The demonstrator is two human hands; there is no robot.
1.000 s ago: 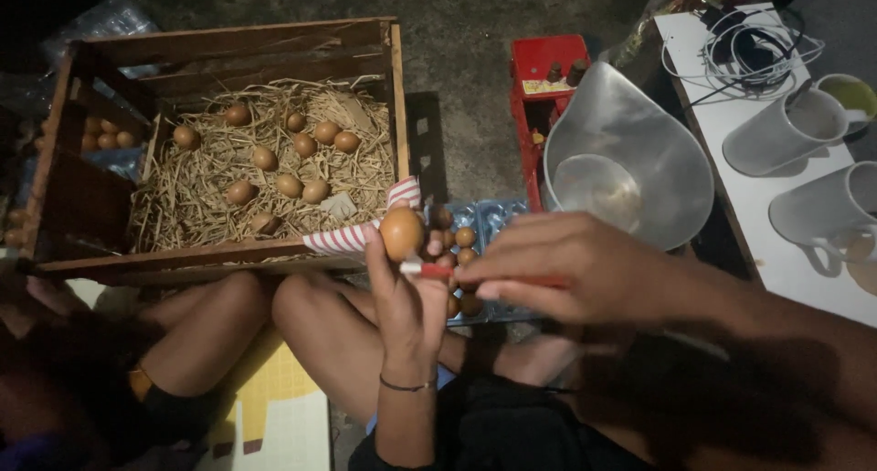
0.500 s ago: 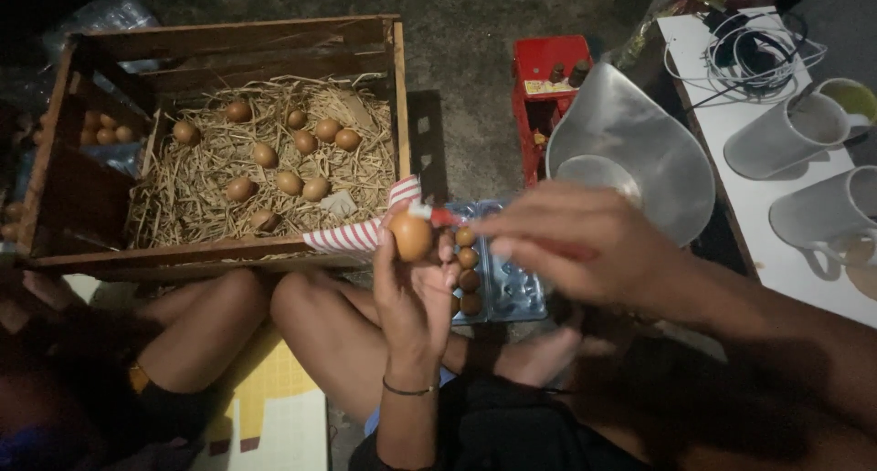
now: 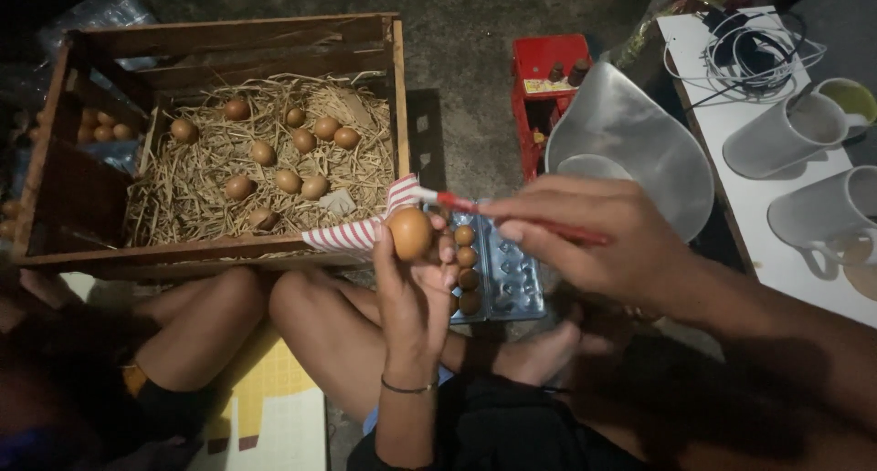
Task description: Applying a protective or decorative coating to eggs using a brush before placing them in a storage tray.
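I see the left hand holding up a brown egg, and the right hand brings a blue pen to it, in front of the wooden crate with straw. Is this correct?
Not quite: the pen is red, not blue. The head view shows the right hand bringing this red pen to the brown egg that the left hand holds up, in front of the wooden crate with straw.

The red pen (image 3: 512, 217) has swung toward the egg (image 3: 410, 232).

The crate (image 3: 219, 142) walls off the space to its front; its open top gives room down to the eggs (image 3: 274, 151) on straw. Just right of the crate lies bare floor (image 3: 466, 87), then a red box (image 3: 548, 78), a metal bowl (image 3: 639, 142) and mugs (image 3: 786, 133) crowd in. The egg tray (image 3: 507, 279) fills the gap by the knees.
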